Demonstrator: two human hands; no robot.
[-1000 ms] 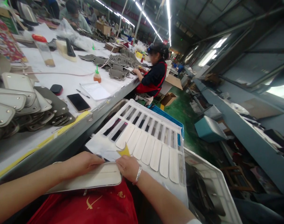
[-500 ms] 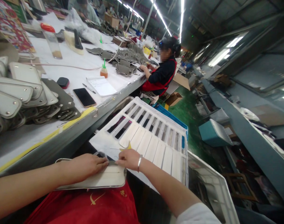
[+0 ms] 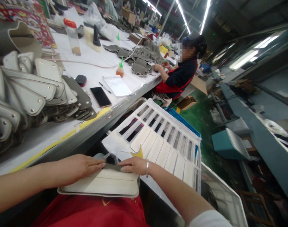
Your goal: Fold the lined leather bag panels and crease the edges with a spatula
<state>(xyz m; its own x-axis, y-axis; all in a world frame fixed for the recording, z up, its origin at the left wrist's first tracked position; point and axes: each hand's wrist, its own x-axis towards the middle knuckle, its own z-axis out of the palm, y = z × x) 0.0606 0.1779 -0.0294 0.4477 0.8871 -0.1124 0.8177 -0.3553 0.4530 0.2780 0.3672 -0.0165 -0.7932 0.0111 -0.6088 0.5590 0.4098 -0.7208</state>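
A cream panel (image 3: 99, 184) with a grey flap (image 3: 113, 167) along its far edge lies across the red apron (image 3: 106, 209). On its far left part, my left hand (image 3: 84, 168) rests with the fingers stretched out flat, their tips at the flap. My right hand (image 3: 135, 165) grips the far right edge, thumb and fingers closed on the grey flap; the underside is hidden. Just beyond that hand, a yellow piece (image 3: 139, 153) sticks up by a white slatted rack (image 3: 114, 146), on which several cream strips (image 3: 158, 153) lie side by side.
The white-topped table (image 3: 87, 69) on the left bears stacked grey-white panels (image 3: 27, 91), a phone (image 3: 100, 96), a notepad (image 3: 117, 86) and a glue bottle (image 3: 120, 71). A co-worker (image 3: 182, 74) sits farther along it. A white crate (image 3: 224, 195) stands at right.
The view has shifted, so the table and rack appear farther right. My hands are slightly farther apart at the panel's edge, and more of the grey flap and cream surface shows.
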